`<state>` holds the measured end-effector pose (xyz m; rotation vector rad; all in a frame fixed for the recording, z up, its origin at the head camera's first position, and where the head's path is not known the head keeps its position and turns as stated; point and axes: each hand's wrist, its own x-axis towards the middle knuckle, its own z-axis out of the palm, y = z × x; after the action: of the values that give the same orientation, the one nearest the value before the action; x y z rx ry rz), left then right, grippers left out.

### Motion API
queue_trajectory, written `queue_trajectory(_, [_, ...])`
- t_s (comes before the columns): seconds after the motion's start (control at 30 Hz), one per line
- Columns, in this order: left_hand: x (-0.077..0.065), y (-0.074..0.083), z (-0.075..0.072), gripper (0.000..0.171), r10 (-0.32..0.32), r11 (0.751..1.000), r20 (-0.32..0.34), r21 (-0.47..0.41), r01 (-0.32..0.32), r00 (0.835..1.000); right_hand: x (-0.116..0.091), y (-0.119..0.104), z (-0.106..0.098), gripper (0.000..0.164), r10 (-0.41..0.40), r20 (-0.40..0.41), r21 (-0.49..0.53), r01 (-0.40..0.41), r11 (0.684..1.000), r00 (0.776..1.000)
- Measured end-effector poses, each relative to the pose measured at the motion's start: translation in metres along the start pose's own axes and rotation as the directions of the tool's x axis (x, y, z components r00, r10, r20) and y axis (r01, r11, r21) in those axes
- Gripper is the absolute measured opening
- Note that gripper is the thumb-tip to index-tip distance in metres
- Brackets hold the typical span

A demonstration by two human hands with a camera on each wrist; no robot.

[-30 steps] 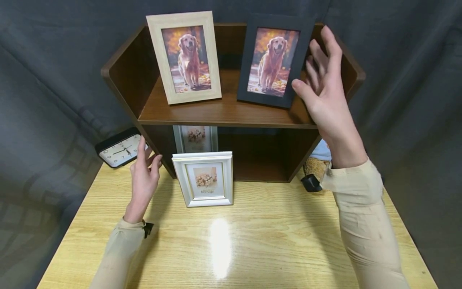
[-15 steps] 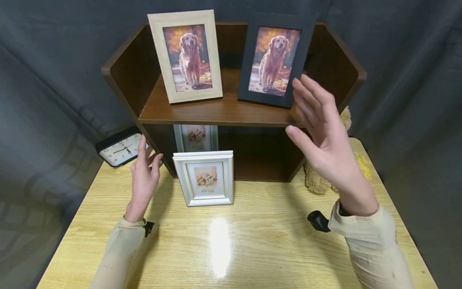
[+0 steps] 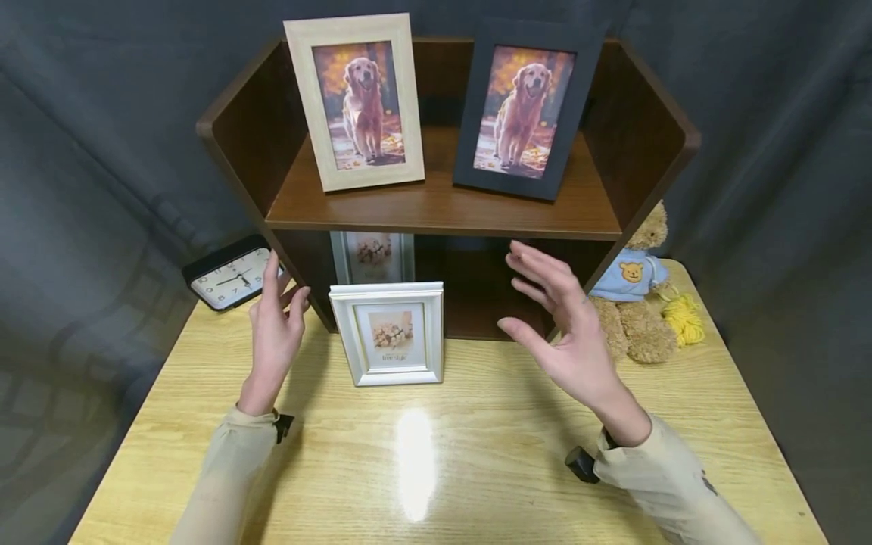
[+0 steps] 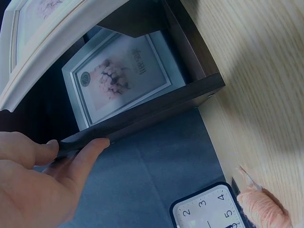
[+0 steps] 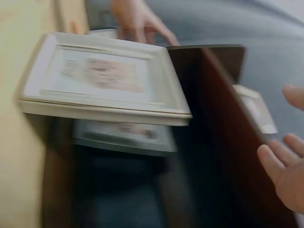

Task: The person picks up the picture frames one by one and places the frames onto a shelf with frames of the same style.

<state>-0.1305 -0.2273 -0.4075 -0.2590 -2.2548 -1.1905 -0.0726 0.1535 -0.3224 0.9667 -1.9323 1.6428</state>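
Note:
My left hand [image 3: 275, 333] holds the front edge of the left side panel of a dark brown wooden shelf [image 3: 443, 208], thumb on one face and fingers on the other, as the left wrist view shows. My right hand [image 3: 568, 333] is in the air before the lower compartment, fingers spread and touching nothing. A white picture frame [image 3: 347, 333] with a flower print stands on the table in front of the shelf. Behind it, a grey-green frame [image 4: 173, 71] stands in the lower compartment. On the upper board are a cream frame [image 3: 309, 113] and a black frame [image 3: 470, 113], each with a dog photo.
A black-rimmed clock [image 3: 232, 281] leans at the shelf's left, with a pink yarn bundle [image 4: 263, 209] near it. To the right sit a teddy bear [image 3: 630, 280] in a blue shirt and a yellow yarn bundle [image 3: 683, 319]. The wooden table [image 3: 497, 454] extends toward me.
My right hand has come away from the black frame and moved down and left to the lower compartment, uncovering the teddy bear. The left hand keeps its place on the panel.

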Motion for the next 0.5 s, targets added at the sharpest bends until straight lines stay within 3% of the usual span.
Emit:
queue_trajectory(0.17, [0.0,0.0,0.0,0.077,0.004,1.0,0.002,0.005,-0.004,1.0,-0.024,0.03,0.011,0.064,0.072,0.087,0.007,-0.073,0.997,0.994])
queue_trajectory(0.33, [0.0,0.0,0.0,0.078,-0.004,1.0,0.007,0.004,0.004,1.0,-0.042,0.049,0.024,0.08,0.196,0.145,-0.043,-0.192,0.981,0.97])
queue_trajectory(0.5, [0.0,0.0,0.0,0.078,-0.019,1.0,0.011,-0.001,0.019,1.0,-0.052,0.063,0.033,0.081,0.24,0.19,-0.046,-0.235,0.971,0.952])
